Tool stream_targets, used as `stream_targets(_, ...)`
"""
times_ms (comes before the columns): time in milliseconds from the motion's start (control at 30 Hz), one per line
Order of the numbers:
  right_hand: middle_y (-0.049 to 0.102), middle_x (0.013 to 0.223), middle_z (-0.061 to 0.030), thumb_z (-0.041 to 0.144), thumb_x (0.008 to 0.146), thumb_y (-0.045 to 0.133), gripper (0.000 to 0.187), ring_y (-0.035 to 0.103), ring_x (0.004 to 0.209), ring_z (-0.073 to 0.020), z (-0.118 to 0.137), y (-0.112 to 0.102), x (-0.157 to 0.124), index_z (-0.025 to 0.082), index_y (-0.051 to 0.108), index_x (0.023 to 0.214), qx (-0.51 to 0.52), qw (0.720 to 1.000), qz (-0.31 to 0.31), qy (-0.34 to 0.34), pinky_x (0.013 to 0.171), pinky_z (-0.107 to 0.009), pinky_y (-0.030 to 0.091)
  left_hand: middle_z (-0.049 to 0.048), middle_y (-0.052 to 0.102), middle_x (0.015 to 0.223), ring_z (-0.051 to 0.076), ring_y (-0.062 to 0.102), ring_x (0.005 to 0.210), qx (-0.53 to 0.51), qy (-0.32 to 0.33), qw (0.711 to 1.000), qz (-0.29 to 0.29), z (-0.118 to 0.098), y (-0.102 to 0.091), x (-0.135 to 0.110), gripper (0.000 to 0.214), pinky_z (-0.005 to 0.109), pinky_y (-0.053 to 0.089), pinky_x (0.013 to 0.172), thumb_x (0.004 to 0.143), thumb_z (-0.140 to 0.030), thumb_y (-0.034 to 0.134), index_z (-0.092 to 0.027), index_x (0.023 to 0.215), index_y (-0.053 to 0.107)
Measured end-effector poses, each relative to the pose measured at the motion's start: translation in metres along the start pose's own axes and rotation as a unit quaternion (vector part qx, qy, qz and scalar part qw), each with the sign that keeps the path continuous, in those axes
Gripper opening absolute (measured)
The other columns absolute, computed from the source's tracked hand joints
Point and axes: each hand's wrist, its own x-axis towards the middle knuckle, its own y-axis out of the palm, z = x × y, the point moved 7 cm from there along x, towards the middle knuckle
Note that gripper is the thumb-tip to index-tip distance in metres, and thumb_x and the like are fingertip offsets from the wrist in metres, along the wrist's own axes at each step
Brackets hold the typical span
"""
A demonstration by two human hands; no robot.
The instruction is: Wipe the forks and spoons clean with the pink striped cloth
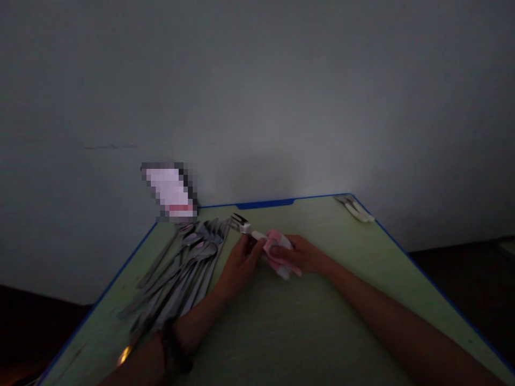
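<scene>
the left hand (241, 262) is clenched round the white handle of a fork (246, 227), prongs pointing toward the wall, low over the desk (281, 321). the right hand (303, 254) grasps a pink cloth (277, 252) wrapped about that same handle, so both grips meet on it, touching. to wipe well, the left grip should probably hold steady near the prongs while the cloth slides along the handle with even pressure, the fork turned to reach every side. a pile of cutlery (181, 268) lies just left of the left hand; two white-handled pieces (358, 209) lie well apart at the far right corner.
</scene>
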Motion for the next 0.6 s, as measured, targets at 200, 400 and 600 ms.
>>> stream_targets(200, 0.049, 0.061, 0.0024, 0.056, 0.077, 0.049, 0.042, 0.043, 0.054, -0.0075, 0.004, 0.001, -0.002, 0.015, 0.053, 0.075, -0.003, 1.0, 0.0, -0.015, 0.05, -0.019, 0.033, -0.0032, 0.051, 0.064, 0.012, 0.048, 0.059, 0.023, 0.029, 0.999, -0.008, -0.009, -0.004, -0.001, 0.024, 0.021, 0.037, 0.053, 0.076, -0.039, 0.056, -0.017, 0.069, 0.05)
stream_targets(400, 0.052, 0.07, 0.0008, 0.052, 0.079, 0.048, 0.04, 0.044, 0.061, -0.0085, 0.007, 0.0, -0.001, 0.014, 0.056, 0.087, 0.009, 1.0, -0.009, -0.027, 0.055, -0.02, 0.035, -0.0061, 0.043, 0.06, 0.008, 0.04, 0.049, -0.077, -0.008, 0.996, -0.033, -0.005, -0.001, -0.007, 0.021, 0.018, 0.033, 0.044, 0.078, -0.038, 0.053, -0.018, 0.073, 0.047)
stream_targets(600, 0.055, 0.07, 0.0002, 0.051, 0.076, 0.054, 0.038, 0.047, 0.06, -0.0091, 0.0, -0.007, 0.001, 0.015, 0.058, 0.086, 0.034, 0.998, -0.053, -0.009, 0.056, -0.02, 0.037, -0.0017, 0.051, 0.077, 0.011, 0.052, 0.063, -0.181, -0.025, 0.979, -0.085, 0.005, -0.009, -0.007, 0.022, 0.018, 0.041, 0.045, 0.082, -0.043, 0.047, -0.021, 0.086, 0.047)
